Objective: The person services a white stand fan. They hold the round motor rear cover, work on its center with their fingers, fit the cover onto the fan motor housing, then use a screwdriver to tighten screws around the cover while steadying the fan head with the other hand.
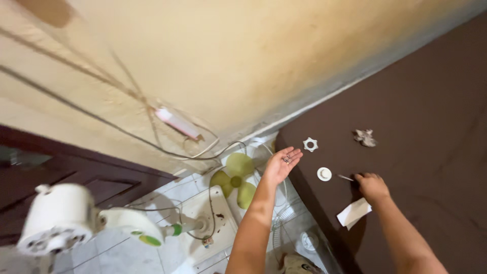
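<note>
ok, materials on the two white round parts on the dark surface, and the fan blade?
Notched ring: looks like moulded white plastic, matte, even colour with crisp lobes. Round cap: probably the same plastic, smooth with a slight sheen and a raised centre. Fan blade: yellow-green plastic, seemingly a little translucent, as light shows through the lobes. None can be confirmed by look alone.

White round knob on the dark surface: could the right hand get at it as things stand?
Probably yes. The right hand rests on the dark surface beside the white round knob, with only a thin pin between them.
</note>
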`<act>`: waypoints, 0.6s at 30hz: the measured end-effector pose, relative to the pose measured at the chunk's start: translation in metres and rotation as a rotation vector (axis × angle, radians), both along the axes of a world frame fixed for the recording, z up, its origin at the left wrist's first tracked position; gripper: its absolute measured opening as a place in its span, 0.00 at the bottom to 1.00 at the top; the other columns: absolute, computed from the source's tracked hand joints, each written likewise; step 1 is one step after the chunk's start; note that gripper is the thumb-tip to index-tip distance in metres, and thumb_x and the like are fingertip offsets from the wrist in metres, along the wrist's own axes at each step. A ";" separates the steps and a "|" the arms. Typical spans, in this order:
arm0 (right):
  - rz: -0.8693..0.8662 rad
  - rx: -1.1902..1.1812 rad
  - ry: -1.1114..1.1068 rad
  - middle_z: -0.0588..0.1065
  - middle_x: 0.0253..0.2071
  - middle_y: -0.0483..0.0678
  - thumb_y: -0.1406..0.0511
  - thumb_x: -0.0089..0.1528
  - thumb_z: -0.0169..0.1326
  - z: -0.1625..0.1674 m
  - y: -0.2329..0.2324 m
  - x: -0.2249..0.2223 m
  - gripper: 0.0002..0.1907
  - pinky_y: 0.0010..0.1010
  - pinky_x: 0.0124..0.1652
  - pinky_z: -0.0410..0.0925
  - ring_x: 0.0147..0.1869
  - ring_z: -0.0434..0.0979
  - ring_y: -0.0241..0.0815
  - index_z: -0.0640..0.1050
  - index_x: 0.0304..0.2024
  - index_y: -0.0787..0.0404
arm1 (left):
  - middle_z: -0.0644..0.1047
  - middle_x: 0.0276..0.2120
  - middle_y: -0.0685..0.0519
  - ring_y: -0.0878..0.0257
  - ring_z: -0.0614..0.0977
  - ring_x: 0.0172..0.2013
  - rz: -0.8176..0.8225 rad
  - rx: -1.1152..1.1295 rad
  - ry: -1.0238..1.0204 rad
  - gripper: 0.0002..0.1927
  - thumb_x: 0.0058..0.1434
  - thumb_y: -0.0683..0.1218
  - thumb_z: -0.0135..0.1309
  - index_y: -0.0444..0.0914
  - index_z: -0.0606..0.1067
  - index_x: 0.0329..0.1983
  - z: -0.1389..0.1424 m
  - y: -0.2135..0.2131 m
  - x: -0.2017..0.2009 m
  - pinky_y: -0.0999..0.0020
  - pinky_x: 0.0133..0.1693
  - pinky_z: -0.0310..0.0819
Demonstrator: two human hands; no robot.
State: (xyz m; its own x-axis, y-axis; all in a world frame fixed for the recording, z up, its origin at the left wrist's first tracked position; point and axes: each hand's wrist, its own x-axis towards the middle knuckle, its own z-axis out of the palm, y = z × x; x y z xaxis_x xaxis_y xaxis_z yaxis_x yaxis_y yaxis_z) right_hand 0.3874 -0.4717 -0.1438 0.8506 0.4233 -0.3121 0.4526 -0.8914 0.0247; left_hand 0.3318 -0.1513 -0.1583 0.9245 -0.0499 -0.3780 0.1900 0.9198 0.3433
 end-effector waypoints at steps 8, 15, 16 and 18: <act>-0.321 0.919 -0.040 0.79 0.35 0.58 0.62 0.61 0.58 0.062 0.095 -0.007 0.13 0.41 0.43 0.73 0.38 0.80 0.52 0.77 0.44 0.65 | 0.71 0.61 0.31 0.39 0.74 0.63 0.105 0.044 -0.154 0.23 0.66 0.38 0.41 0.27 0.64 0.64 0.079 0.063 -0.051 0.52 0.62 0.70; 0.291 0.965 0.249 0.80 0.37 0.55 0.64 0.59 0.59 0.176 0.275 -0.095 0.13 0.37 0.41 0.74 0.38 0.83 0.49 0.83 0.47 0.57 | 0.76 0.53 0.39 0.47 0.78 0.55 0.336 0.123 -0.153 0.17 0.69 0.34 0.45 0.28 0.71 0.61 0.109 0.103 -0.146 0.51 0.60 0.73; 0.361 0.886 0.256 0.80 0.37 0.55 0.64 0.59 0.59 0.187 0.292 -0.114 0.14 0.39 0.42 0.73 0.39 0.82 0.51 0.83 0.47 0.56 | 0.77 0.50 0.40 0.48 0.79 0.53 0.382 0.130 -0.147 0.17 0.67 0.33 0.44 0.28 0.72 0.58 0.110 0.110 -0.165 0.51 0.59 0.74; 0.497 0.727 0.255 0.79 0.37 0.56 0.64 0.57 0.60 0.202 0.323 -0.149 0.16 0.42 0.43 0.73 0.41 0.81 0.56 0.84 0.48 0.53 | 0.79 0.46 0.42 0.51 0.81 0.50 0.467 0.143 -0.140 0.17 0.63 0.31 0.43 0.29 0.74 0.54 0.112 0.126 -0.205 0.51 0.58 0.76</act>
State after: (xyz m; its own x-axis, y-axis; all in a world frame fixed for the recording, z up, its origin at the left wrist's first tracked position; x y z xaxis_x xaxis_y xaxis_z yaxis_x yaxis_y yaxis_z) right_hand 0.2389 -0.1490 0.0579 0.4597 0.8878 0.0205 0.7028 -0.3496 -0.6195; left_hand 0.1270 -0.0249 -0.0468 0.8783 0.4238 -0.2213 -0.2871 0.8376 0.4648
